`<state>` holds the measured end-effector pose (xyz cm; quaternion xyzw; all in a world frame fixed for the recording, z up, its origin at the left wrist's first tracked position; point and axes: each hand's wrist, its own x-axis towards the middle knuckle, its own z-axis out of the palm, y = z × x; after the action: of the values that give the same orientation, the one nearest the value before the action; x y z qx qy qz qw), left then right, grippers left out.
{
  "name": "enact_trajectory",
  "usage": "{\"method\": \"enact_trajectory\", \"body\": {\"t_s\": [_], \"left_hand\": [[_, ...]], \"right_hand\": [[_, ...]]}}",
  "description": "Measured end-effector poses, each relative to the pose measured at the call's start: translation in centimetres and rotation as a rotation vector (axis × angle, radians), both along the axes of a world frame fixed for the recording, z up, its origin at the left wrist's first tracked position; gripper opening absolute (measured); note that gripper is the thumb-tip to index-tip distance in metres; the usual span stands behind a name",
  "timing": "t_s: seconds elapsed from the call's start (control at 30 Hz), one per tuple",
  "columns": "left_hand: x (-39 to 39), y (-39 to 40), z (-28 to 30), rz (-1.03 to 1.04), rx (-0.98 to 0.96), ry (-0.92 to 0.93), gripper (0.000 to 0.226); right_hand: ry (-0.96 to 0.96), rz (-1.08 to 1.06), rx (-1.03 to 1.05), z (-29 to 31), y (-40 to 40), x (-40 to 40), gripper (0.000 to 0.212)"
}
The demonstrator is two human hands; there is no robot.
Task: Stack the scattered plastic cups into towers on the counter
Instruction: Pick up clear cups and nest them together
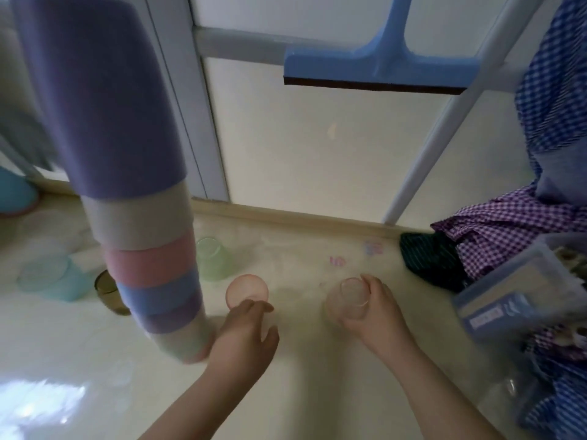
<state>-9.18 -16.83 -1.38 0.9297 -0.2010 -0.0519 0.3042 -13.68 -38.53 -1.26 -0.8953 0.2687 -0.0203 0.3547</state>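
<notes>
On the pale glossy worktop [79, 360], the right hand [376, 312] has its grip closed around a clear, faintly pink plastic cup [349, 298] that sits upside down on the surface. The left hand [243, 336] rests with loose, parted fingers at the foot of a tall tower of stacked pastel plastic cups [133, 198], gripping nothing, just beside an upturned translucent pink cup [247, 290]. A green translucent cup [213, 258], a teal cup [52, 277] and a smoky brown cup [108, 292] lie scattered behind.

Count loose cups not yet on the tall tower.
5: translucent green cup upside down behind the tower, teal cup and brown cup left, pink cup at the left hand, clear cup in the right hand. More may be hidden.
</notes>
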Motion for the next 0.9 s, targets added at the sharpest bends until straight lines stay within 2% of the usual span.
{"method": "enact_trajectory", "body": {"t_s": [0.07, 0.13, 0.27, 0.33, 0.4, 0.47, 0.5, 0.6, 0.77, 0.9], "left_hand": [[0.6, 0.3, -0.7, -0.015, 0.122, -0.150, 0.036], [1.6, 0.2, -1.2, -0.024, 0.270, -0.227, 0.036], [2.9, -0.5, -1.2, -0.070, 0.522, -0.038, 0.037], [3.1, -0.7, -1.7, -0.080, 0.616, -0.013, 0.043], [3.2, -0.6, -1.8, -0.073, 0.617, -0.016, 0.046], [2.8, -0.6, -1.4, -0.043, 0.511, 0.011, 0.038], [2.5, -0.6, -1.1, 0.000, 0.396, 0.051, 0.030], [1.3, -1.1, 0.8, 0.187, -0.103, 0.200, 0.008], [0.3, -2.5, 4.1, 0.237, -0.648, 0.518, 0.006], [-0.5, -3.1, 5.3, 0.176, -0.916, 0.804, 0.005]], "right_hand": [[-0.092, 0.000, -0.093, 1.2, 0.5, 0.3, 0.079], [-0.221, 0.027, -0.143, 2.6, 1.4, 0.7, 0.073], [-0.274, 0.178, -0.141, 3.9, 3.4, 1.5, 0.062], [-0.232, 0.250, -0.122, 3.7, 4.2, 1.3, 0.058], [-0.206, 0.289, -0.114, 3.1, 4.6, 0.7, 0.055], [-0.189, 0.302, -0.089, 2.7, 4.7, 0.1, 0.053], [-0.189, 0.307, -0.079, 2.6, 4.6, -0.1, 0.052], [-0.193, 0.288, -0.047, 3.0, 4.4, -0.4, 0.050], [-0.241, 0.165, 0.113, 4.3, 4.1, -0.7, 0.052], [-0.211, 0.107, 0.326, 4.8, 4.0, -1.1, 0.066]]}}
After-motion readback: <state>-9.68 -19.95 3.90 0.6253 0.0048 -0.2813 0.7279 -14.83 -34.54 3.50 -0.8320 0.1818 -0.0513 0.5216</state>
